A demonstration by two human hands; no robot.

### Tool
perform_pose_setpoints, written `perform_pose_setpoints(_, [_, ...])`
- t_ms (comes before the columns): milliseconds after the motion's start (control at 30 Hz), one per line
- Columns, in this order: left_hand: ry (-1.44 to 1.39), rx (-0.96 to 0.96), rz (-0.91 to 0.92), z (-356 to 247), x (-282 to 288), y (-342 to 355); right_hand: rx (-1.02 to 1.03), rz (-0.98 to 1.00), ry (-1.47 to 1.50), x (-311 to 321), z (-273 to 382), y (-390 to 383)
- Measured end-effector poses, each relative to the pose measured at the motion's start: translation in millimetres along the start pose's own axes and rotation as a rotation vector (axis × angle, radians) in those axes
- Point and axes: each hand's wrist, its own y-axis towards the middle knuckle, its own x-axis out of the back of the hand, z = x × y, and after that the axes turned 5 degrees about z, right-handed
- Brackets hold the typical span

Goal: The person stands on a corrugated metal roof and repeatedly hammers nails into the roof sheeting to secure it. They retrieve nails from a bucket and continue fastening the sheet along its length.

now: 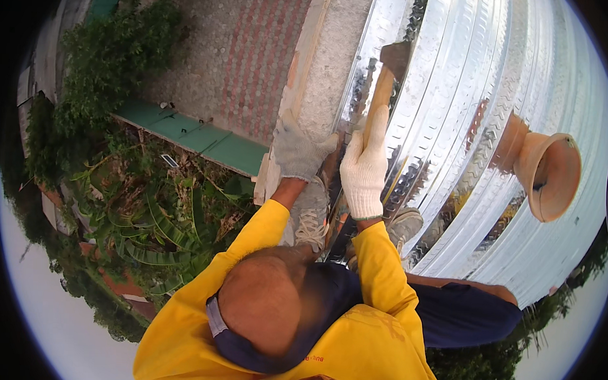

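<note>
My right hand, in a cream knit glove, is closed around the wooden handle of a tool with a dark, blunt metal head. That head lies over shiny, ridged metal roofing sheet, near its left edge. A grey, worn glove covers my left hand. It rests on the rough concrete ledge beside the sheet, fingers apart and holding nothing. My shoes show just below the hands, one by the ledge and the other on the metal.
A terracotta pot-shaped piece stands out from the roofing at right. Left of the ledge, the drop falls to a paved yard, a green wall top and leafy plants. My bent knee is over the lower sheet.
</note>
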Motion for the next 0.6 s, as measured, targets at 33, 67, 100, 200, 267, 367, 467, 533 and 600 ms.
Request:
perform_pose_setpoints(33, [0.012, 0.014, -0.012, 2.2, -3.5, 3.2, -0.093, 0.165, 0.020, -7.2, 0.5, 2.7])
perform_pose_setpoints(67, [0.020, -0.009, -0.033, 5.5, -6.1, 3.9, -0.237, 0.310, 0.032, -11.8, 2.2, 4.1])
perform_pose_setpoints(100, [0.009, 0.011, -0.031, 6.8, -9.0, 12.8, -0.181, 0.355, 0.076, -17.5, 7.9, 6.4])
perform_pose_setpoints(200, [-0.012, 0.000, -0.009, 12.9, -8.1, 11.3, -0.057, 0.361, 0.161, -10.0, 28.1, 0.9])
perform_pose_setpoints(267, [-0.027, 0.005, 0.018, 11.3, -5.4, 9.1, 0.002, 0.260, 0.157, 9.5, 37.6, -7.0])
perform_pose_setpoints(367, [-0.040, -0.059, -0.003, 4.1, 2.2, 0.3, 0.092, 0.019, 0.150, 29.2, 43.1, -17.3])
perform_pose_setpoints(467, [-0.019, 0.017, 0.057, -4.8, 9.3, -0.4, 0.037, -0.181, 0.147, 22.9, 32.1, -7.9])
perform_pose_setpoints(533, [-0.017, -0.003, 0.040, -8.7, 12.6, 2.4, -0.054, 0.098, 0.002, 12.6, 17.2, 9.1])
perform_pose_setpoints(600, [-0.014, -0.002, 0.062, -10.8, 14.1, 2.6, -0.301, 0.336, 0.023, 7.2, 4.6, 20.4])
